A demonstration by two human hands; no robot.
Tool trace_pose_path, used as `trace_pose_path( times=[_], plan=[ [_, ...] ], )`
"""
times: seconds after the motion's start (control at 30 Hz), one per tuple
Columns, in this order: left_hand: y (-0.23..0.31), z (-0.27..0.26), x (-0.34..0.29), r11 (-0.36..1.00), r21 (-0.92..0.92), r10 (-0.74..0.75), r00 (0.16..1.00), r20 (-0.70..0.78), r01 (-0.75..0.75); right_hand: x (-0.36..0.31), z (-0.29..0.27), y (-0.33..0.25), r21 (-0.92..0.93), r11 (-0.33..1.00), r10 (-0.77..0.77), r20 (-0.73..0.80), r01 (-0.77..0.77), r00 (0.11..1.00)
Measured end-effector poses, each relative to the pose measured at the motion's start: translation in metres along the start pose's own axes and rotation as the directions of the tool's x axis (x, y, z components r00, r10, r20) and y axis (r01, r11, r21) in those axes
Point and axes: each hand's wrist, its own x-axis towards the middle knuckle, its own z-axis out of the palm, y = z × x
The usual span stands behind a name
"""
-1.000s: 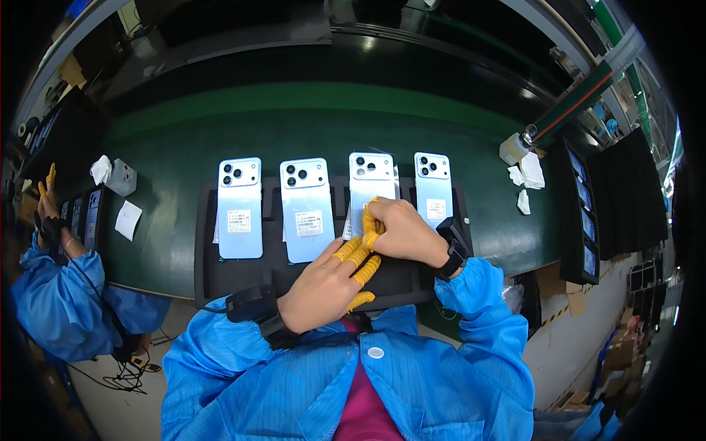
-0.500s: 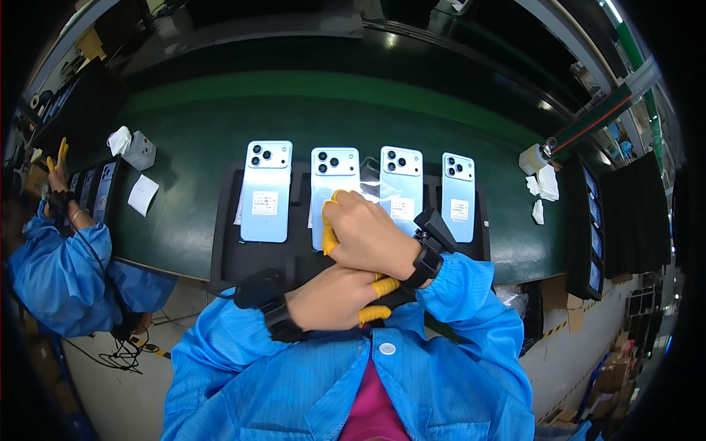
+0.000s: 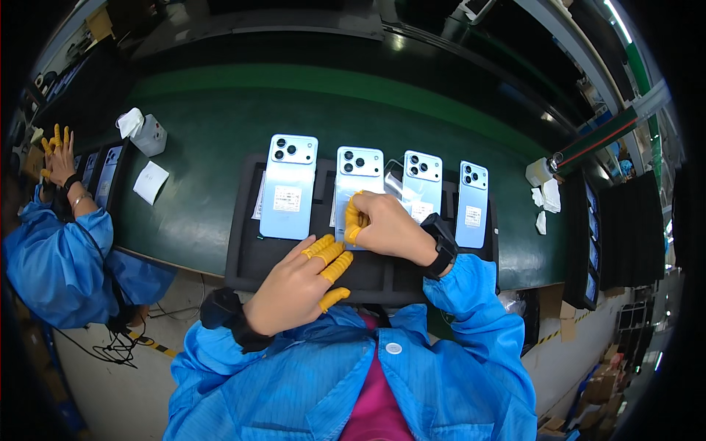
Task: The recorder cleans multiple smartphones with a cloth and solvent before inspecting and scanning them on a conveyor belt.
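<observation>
The left hand (image 3: 293,290) had moved left, unclenched, to the near end of the second-from-left phone (image 3: 360,181), lengthwise ahead on the tray (image 3: 250,263); the closer right hand (image 3: 393,226) curled over it, grip unclear.

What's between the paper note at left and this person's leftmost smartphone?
In the head view: green tabletop, then black tray, then a white slip by that smartphone.

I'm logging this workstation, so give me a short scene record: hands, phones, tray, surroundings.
right hand: curled over the second phone from left, contact unclear
left hand: spread by that phone's lower end
phones: four, light blue, camera side up, in a row
tray: dark, under the phones, on green table
left side: container with tissue, white paper, another person
right side: metal-topped container, white tissues
</observation>
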Motion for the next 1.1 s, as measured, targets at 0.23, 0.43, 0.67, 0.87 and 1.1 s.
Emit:
trace_pose_path(
  times=[0.23, 0.43, 0.67, 0.87, 1.1],
  plan=[
    [-0.007, 0.017, 0.000, 0.983, 0.183, -0.030, 0.999, 0.023, 0.025, -0.001, -0.062, 0.002, 0.111, 0.993, -0.001, -0.392, 0.048, 0.920],
    [-0.006, 0.019, -0.001, 0.986, 0.166, -0.016, 0.997, -0.074, 0.028, 0.029, -0.037, -0.065, -0.154, 0.846, -0.512, -0.504, 0.510, 0.696],
    [0.001, -0.011, -0.027, 0.948, -0.306, 0.050, 0.991, -0.121, -0.085, 0.049, 0.066, -0.061, -0.231, 0.866, -0.468, -0.065, 0.443, 0.881],
    [-0.001, -0.029, -0.053, 0.921, -0.384, 0.018, 0.991, -0.129, -0.067, 0.049, 0.083, -0.071, -0.349, 0.822, -0.490, -0.032, 0.450, 0.871],
    [-0.017, -0.020, -0.053, 0.980, 0.044, -0.168, 0.922, -0.350, 0.195, 0.075, 0.038, -0.071, 0.260, 0.963, 0.059, 0.035, -0.066, 0.998]
  ],
)
